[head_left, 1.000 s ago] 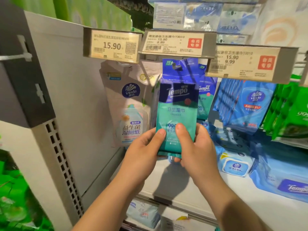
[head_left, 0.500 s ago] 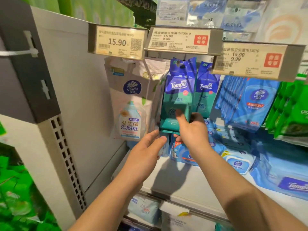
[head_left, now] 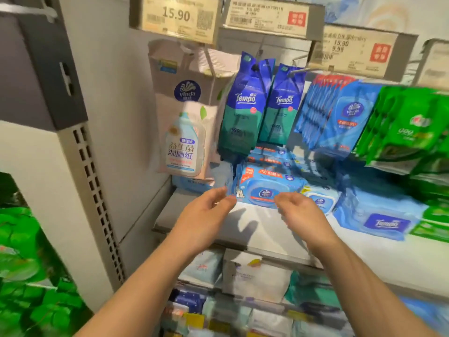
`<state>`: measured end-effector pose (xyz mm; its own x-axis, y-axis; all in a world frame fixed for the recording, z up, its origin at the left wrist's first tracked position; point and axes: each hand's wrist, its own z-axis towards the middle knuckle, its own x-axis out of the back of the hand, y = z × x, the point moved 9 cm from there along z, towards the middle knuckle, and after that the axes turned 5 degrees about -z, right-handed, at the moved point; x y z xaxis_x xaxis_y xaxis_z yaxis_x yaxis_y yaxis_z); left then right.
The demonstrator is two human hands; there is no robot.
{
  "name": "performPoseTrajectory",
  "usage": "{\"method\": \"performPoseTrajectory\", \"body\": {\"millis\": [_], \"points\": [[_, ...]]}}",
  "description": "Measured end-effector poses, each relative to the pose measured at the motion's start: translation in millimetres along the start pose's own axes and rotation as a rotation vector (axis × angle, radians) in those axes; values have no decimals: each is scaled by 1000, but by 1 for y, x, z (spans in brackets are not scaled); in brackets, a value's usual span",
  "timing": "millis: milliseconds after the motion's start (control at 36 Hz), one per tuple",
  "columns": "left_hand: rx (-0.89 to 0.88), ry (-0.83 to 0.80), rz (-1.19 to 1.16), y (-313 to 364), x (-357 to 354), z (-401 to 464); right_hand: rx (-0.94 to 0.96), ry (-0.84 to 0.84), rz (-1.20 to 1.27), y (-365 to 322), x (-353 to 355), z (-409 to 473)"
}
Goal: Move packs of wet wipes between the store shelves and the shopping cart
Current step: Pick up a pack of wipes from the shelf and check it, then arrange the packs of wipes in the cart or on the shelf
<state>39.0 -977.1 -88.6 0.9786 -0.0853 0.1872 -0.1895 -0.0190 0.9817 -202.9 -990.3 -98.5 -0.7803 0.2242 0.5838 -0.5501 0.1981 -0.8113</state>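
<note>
Two blue and teal Tempo wet wipe packs hang side by side from a peg, the left Tempo pack (head_left: pixel 240 110) slightly in front of the right Tempo pack (head_left: pixel 280 105). Below them a light blue wipe pack with a lid (head_left: pixel 264 188) lies on the white shelf (head_left: pixel 262 229). My left hand (head_left: pixel 206 215) and my right hand (head_left: pixel 295 212) hover over the shelf's front, below the hanging packs. Both hands have relaxed fingers and hold nothing. The shopping cart is out of view.
A pale Vinda pouch (head_left: pixel 182 132) hangs left of the Tempo packs. Blue Vinda packs (head_left: pixel 340 115) and green packs (head_left: pixel 408 127) hang to the right. A flat Tempo pack (head_left: pixel 384 222) lies on the shelf. Price tags (head_left: pixel 264 18) jut out above. More packs fill the lower shelf (head_left: pixel 255 276).
Both hands held a Tempo pack a second ago. It now hangs on the peg, and both hands have let go and dropped back toward the shelf front.
</note>
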Motion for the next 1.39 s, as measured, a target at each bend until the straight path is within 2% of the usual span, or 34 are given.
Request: {"method": "performPoseTrajectory", "body": {"millis": [139,306,472,667,833,1083,1194,1389], "points": [[-139,-77,353,-3,-16,-15,42,23,-642,12,18,-44],[-259,-113,683,-8,-35,-43,91,55,-751,32,23,-93],[-218,-40,841,-14,-36,-80,111,-34,-781,53,21,-123],[-111,110,897,-23,-27,-141,216,-171,-753,70,19,-152],[77,201,925,-56,-22,-215,336,-289,-738,91,2,-183],[430,447,813,-117,57,-361,465,-623,-765,75,-102,-258],[505,570,749,-133,98,-424,631,-685,-771,44,-150,-305],[620,768,608,-163,168,-525,796,-836,-768,-3,-229,-402]]}}
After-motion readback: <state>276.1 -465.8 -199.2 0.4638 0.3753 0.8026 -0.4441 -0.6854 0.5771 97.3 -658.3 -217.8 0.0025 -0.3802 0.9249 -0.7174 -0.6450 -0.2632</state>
